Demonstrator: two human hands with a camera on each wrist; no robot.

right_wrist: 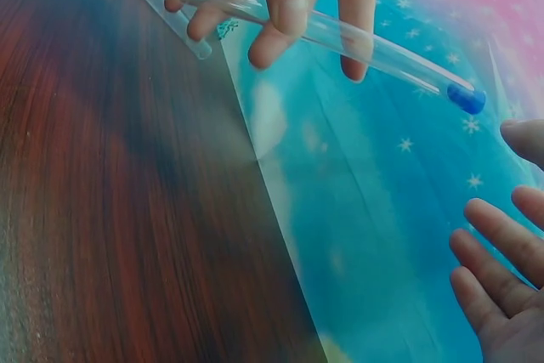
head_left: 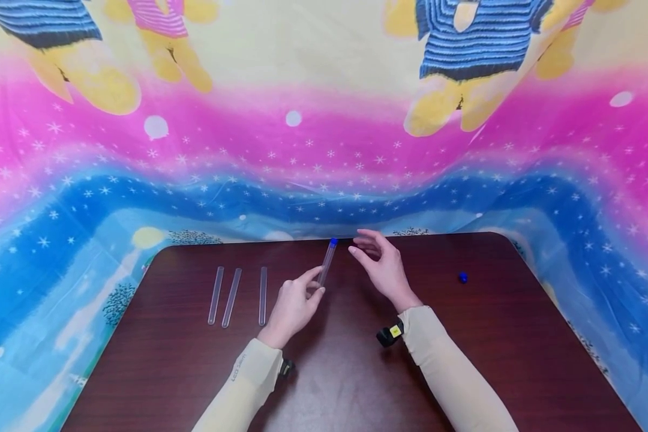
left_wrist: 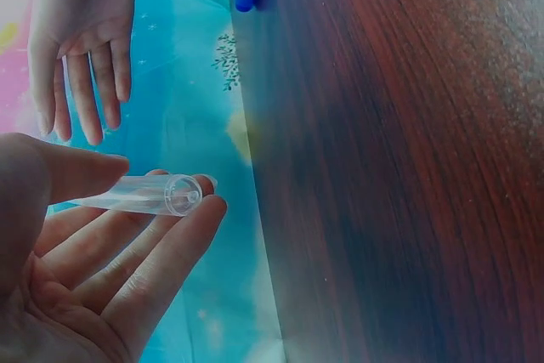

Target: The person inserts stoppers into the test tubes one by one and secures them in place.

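Observation:
Between its thumb and fingers, my left hand [head_left: 294, 305] pinches a clear test tube [right_wrist: 374, 53] above the table. A blue cap [right_wrist: 467, 98] closes the tube's far end, and the rounded end faces back in the left wrist view. My right hand [head_left: 384, 267] is raised just right of the capped end, apart from it, fingers spread and holding nothing. Three more clear tubes lie left of my left hand: an outer one [head_left: 216, 296], a tilted one [head_left: 231, 298] and a nearer one [head_left: 263, 296].
A loose blue cap [head_left: 463, 278] lies on the right side of the dark brown table [head_left: 335, 384]. Behind the table's far edge hangs a colourful printed cloth [head_left: 324, 150], which also runs along both sides.

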